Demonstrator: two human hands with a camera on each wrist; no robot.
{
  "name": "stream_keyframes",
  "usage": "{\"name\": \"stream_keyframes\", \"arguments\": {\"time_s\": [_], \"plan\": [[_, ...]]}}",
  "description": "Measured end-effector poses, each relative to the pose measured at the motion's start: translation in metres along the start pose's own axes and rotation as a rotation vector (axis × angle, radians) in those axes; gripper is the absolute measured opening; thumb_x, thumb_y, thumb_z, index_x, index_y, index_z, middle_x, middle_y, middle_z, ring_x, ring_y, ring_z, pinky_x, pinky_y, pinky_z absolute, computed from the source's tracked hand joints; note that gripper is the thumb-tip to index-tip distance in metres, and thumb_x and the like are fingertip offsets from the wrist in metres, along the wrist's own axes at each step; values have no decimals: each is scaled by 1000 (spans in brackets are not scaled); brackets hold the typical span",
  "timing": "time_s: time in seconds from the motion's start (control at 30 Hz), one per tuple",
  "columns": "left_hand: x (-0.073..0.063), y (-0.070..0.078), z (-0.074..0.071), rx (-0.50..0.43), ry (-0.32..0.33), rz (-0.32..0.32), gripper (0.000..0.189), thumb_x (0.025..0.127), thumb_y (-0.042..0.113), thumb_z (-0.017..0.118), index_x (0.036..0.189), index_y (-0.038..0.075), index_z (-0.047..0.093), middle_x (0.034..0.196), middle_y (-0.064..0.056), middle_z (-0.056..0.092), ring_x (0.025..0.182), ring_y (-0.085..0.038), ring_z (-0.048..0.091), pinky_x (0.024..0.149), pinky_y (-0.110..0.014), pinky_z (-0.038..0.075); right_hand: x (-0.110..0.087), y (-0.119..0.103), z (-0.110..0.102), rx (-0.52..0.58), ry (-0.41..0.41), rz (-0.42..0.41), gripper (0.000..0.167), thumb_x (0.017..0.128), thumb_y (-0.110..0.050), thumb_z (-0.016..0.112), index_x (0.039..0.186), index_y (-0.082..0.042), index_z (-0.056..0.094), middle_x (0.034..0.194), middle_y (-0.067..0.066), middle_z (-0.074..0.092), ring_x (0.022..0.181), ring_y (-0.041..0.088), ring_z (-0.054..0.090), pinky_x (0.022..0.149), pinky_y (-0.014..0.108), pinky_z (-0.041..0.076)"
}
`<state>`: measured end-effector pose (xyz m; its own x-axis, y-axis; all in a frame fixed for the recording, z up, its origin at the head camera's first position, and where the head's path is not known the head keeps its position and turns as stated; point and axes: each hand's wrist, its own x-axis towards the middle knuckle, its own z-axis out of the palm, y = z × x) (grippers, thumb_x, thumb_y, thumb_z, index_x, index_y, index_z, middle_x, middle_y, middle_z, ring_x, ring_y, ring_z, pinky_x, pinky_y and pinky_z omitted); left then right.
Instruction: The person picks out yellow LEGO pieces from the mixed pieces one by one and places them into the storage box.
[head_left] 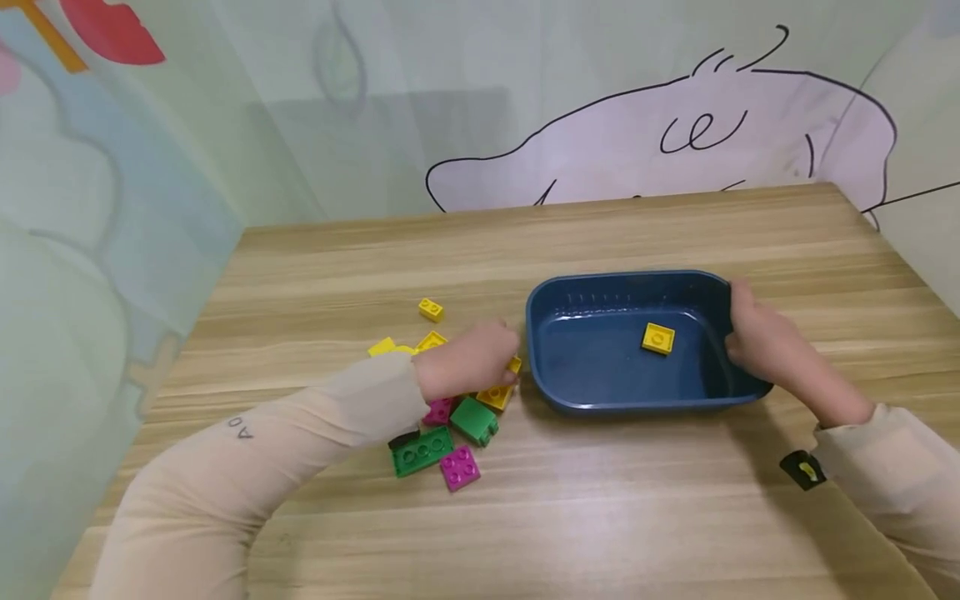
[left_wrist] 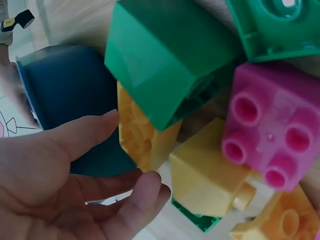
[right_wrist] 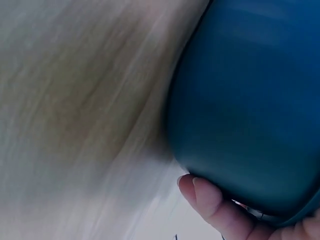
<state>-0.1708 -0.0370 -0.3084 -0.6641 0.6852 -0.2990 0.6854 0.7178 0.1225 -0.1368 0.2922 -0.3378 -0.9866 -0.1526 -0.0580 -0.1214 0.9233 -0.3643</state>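
Note:
At the right edge of the pile, my left hand point(head_left: 472, 358) pinches an orange-yellow brick point(left_wrist: 137, 132) between thumb and fingers. A green brick point(left_wrist: 150, 60) lies against that brick in the left wrist view. My right hand point(head_left: 768, 342) grips the right end of a dark blue plastic bin point(head_left: 637, 406), thumb over the rim; the right wrist view shows its fingers point(right_wrist: 215, 205) against the outer wall. One yellow brick point(head_left: 658, 339) lies inside the bin, toward the right. The left hand and forearm hide part of the pile.
Several loose bricks surround the left hand, including a long green brick point(head_left: 422, 452) and a magenta brick point(head_left: 460, 468) nearer me. A small yellow brick point(head_left: 431, 309) lies apart behind them. The wooden table point(head_left: 600, 525) meets a wall with drawings point(head_left: 600, 142) at its far edge.

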Motion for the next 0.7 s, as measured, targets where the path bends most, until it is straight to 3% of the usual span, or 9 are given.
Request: {"name": "stream_keyframes", "arguments": {"time_s": [0.23, 0.47, 0.7], "plan": [[2, 1, 0, -78, -66, -39, 28, 83, 24, 71, 98, 1, 66, 80, -6, 59, 79, -20, 51, 67, -26, 46, -3, -2, 0, -3, 14, -8, 66, 71, 9, 46, 126, 22, 11, 71, 27, 50, 58, 32, 49, 52, 47, 42], [2, 1, 3, -96, -53, -28, 27, 80, 20, 74, 96, 0, 66, 79, -7, 60, 78, -20, 52, 65, -27, 47, -5, -3, 1, -9, 22, -16, 68, 71, 9, 46, 127, 20, 10, 75, 32, 50, 61, 34, 50, 52, 49, 42], [2, 1, 4, -176, -56, -79, 27, 80, 19, 74, 99, 1, 65, 83, -7, 58, 78, -20, 52, 66, -26, 46, -7, -4, 2, -10, 18, -7, 69, 72, 9, 46, 128, 22, 9, 77, 32, 50, 60, 33, 49, 52, 48, 42]]}}
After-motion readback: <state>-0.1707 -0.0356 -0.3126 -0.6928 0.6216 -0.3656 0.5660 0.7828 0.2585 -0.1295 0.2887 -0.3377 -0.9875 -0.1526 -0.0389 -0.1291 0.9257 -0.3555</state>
